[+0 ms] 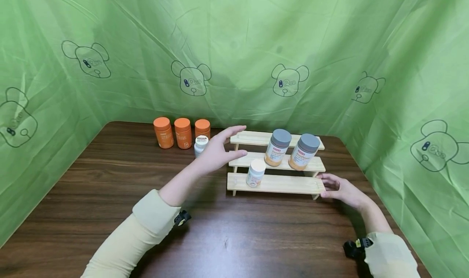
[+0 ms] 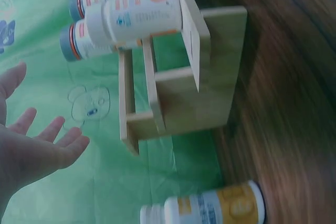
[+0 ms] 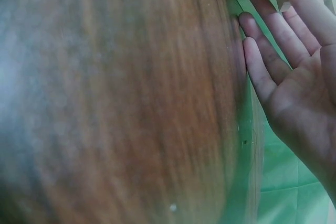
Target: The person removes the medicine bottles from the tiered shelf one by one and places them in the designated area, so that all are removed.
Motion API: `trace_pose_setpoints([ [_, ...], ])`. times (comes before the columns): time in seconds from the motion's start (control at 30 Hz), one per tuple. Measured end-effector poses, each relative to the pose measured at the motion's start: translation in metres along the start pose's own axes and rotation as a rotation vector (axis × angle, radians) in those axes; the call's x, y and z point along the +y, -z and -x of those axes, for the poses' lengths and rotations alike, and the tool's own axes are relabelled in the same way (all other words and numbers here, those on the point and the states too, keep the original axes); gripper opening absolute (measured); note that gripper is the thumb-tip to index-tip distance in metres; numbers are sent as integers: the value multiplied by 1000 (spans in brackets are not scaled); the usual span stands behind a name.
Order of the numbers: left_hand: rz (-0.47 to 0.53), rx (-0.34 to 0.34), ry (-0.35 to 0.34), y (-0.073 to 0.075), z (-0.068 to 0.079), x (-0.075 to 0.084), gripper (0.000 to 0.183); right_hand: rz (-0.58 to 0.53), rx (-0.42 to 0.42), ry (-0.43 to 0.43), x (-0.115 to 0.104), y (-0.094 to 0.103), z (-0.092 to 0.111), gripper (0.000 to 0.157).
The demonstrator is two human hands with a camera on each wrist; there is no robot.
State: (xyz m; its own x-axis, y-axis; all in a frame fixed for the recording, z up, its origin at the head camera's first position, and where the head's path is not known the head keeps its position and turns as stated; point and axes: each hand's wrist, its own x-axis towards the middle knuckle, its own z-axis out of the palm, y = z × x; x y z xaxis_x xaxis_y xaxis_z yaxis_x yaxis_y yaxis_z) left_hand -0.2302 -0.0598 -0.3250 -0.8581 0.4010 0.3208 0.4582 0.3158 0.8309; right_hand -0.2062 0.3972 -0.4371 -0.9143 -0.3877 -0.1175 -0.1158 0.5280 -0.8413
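A three-tier wooden display stand (image 1: 289, 184) stands on the table. My right hand (image 1: 340, 190) holds its right end, thumb at the front corner of the lowest shelf and fingers behind. In the right wrist view that hand (image 3: 299, 82) has its fingertips at the wood. On the lowest shelf, toward the left, stands a white bottle (image 1: 255, 174). Two grey-capped bottles (image 1: 277, 147) rest on the middle shelf. Off the stand's left end, my left hand (image 1: 216, 154) hovers with thumb and fingers spread, holding nothing. Partly hidden behind it is a white-capped bottle (image 1: 200, 143).
Orange bottles (image 1: 183, 134) stand in a row at the back of the dark wooden table (image 1: 110, 180), left of the stand. Green cloth (image 1: 234, 50) with bear-head drawings hangs behind and along both sides.
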Motion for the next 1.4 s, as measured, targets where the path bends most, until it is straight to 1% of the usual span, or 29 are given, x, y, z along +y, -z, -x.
trace_pose_setpoints([
  [0.1,30,-5,-2,-9,-3,3,70,7,-1,-4,0,0,-1,58],
  [0.27,50,-20,4,-24,-8,5,71,8,-2,-7,-1,0,-1,58],
  [0.47,63,-33,-2,-41,-17,4,70,-3,-4,0,0,1,0,57],
  [0.73,120,-47,4,-60,-28,4,70,0,-8,-11,-1,0,0,57],
  [0.87,136,-62,-10,-67,-34,3,71,0,-6,-11,0,0,0,57],
  [1.07,136,-67,-32,-77,-43,-1,74,-14,-11,-4,0,0,0,57],
  [1.3,123,-77,-5,-81,-54,0,69,-7,-12,10,0,0,0,56],
  [1.4,145,-81,2,-83,-57,-3,64,-1,-9,20,-1,0,1,55],
])
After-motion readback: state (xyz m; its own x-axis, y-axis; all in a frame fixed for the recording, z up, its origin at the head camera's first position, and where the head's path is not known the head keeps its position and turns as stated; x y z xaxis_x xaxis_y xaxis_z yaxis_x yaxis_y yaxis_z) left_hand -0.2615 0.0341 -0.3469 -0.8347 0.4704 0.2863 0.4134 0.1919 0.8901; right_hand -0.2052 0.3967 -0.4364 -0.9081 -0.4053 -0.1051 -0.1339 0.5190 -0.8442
